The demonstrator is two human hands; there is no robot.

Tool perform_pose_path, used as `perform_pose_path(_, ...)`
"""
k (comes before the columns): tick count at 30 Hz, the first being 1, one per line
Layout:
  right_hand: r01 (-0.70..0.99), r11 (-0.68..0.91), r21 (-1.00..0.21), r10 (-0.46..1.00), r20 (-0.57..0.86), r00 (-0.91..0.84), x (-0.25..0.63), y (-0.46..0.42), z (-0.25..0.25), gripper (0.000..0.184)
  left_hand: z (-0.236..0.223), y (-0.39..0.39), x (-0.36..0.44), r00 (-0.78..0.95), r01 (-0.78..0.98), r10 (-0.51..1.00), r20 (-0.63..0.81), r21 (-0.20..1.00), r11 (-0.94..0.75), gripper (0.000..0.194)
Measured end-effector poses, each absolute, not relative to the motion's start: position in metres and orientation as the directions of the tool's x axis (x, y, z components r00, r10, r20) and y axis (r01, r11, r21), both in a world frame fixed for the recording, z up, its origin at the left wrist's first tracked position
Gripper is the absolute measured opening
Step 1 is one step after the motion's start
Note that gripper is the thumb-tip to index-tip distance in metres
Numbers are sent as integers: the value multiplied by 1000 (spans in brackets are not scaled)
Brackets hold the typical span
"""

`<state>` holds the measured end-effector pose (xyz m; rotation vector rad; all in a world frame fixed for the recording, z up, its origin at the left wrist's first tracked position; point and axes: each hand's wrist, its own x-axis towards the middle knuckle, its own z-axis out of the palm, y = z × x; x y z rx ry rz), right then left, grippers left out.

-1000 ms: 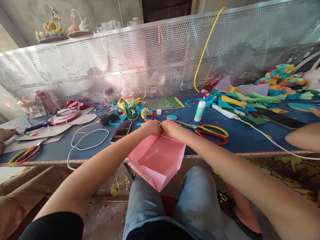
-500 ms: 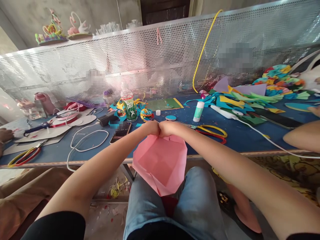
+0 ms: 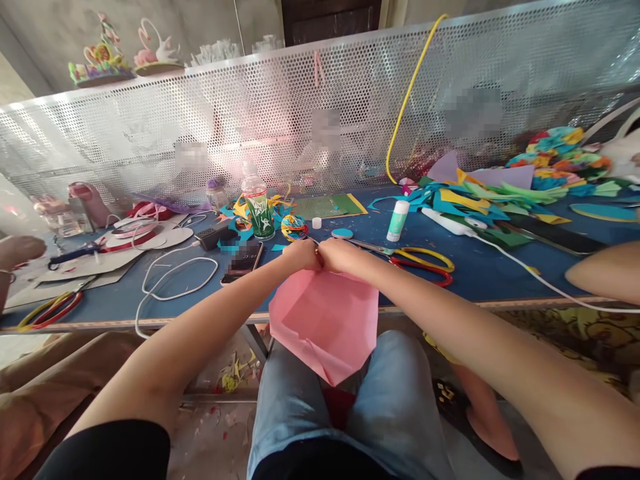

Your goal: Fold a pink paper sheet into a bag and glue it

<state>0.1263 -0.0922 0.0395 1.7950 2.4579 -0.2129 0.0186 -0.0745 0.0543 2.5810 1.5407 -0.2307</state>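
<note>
A sheet of pink paper (image 3: pixel 333 320), folded up at its sides into a shallow open shape, hangs over my lap at the table edge. My left hand (image 3: pixel 303 256) and my right hand (image 3: pixel 336 256) meet at its far edge, both closed and pinching the paper there. The fingertips are largely hidden behind the knuckles. Just beyond my hands lie a small multicoloured paper ball (image 3: pixel 294 227), a white cap (image 3: pixel 317 223) and a blue disc (image 3: pixel 343 233). An upright glue stick (image 3: pixel 397 221) stands to the right, behind yellow-and-red-handled scissors (image 3: pixel 423 262).
A green-labelled bottle (image 3: pixel 258 207) and a phone (image 3: pixel 243 263) are left of my hands. Further left are a white cable (image 3: pixel 180 299), more scissors (image 3: pixel 53 308) and another person's hand (image 3: pixel 23 252). Coloured paper scraps (image 3: pixel 465 200) pile up at right, near another person's arm (image 3: pixel 605 273).
The pink paper has shifted slightly up and right, while my hands stay pinched at its far edge. At the left, the other person's hand has risen and come further into view.
</note>
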Motion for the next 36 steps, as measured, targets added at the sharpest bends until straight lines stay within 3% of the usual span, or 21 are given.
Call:
perform_pose_path(5,949,253,-188,931,-221,-292,132,-99,60,23,51,-74,16,489,859,845,-217,-46,-509,29)
perform_pose_path(8,920,227,-318,895,-304,-326,145,-102,67,28,52,-72,14,565,809,797,-212,-48,-586,28)
perform_pose_path(12,745,104,-658,823,-364,-436,170,-103,55,50,57,-71,11,695,704,694,-189,-18,-710,24)
perform_pose_path(15,550,105,-829,797,-260,-545,185,-101,36,46,62,-74,8,770,627,616,-169,19,-779,22)
perform_pose_path(20,536,319,-782,829,-44,-557,191,-97,12,23,60,-74,6,800,589,575,-170,44,-807,20)
perform_pose_path(24,516,427,-743,830,95,-550,189,-97,2,17,51,-73,8,782,615,608,-136,14,-788,20)
perform_pose_path(34,461,446,-767,840,181,-511,193,-101,-10,18,54,-79,12,766,631,625,-148,-10,-776,14)
perform_pose_path(36,463,438,-771,850,186,-493,193,-101,-13,20,58,-86,8,764,641,638,-99,-10,-768,29)
